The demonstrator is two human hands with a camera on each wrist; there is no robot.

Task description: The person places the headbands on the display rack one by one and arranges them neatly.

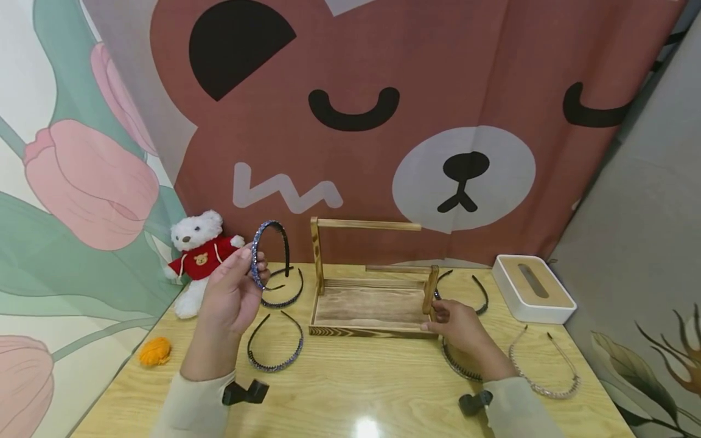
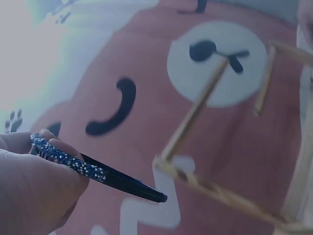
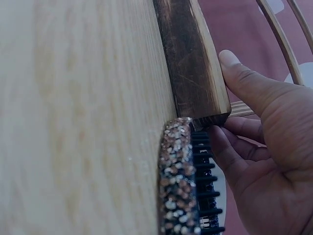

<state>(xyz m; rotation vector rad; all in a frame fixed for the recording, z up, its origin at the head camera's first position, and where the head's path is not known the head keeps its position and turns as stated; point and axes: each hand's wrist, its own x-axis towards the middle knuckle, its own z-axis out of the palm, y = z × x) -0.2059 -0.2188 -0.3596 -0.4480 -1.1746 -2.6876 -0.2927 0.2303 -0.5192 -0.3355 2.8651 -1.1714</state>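
My left hand (image 1: 235,298) pinches a blue glittery headband (image 1: 255,255) between thumb and fingers and holds it up above the table. In the left wrist view, the headband's sparkling part (image 2: 68,159) emerges from the fingers and ends in a plain black tip. My right hand (image 1: 459,325) grips the right front corner of a wooden display stand (image 1: 367,333), which has a shallow tray, side posts and an upper bar. From the right wrist, the thumb (image 3: 244,78) lies on one side of the tray corner and the fingers lie on the other.
Two dark glittery headbands (image 1: 275,368) lie left of the stand. More headbands lie at right, one partly under the right hand, one pale (image 1: 555,394). A tissue box (image 1: 533,289), a white teddy bear (image 1: 194,261) and an orange ball (image 1: 156,351) also sit on the table.
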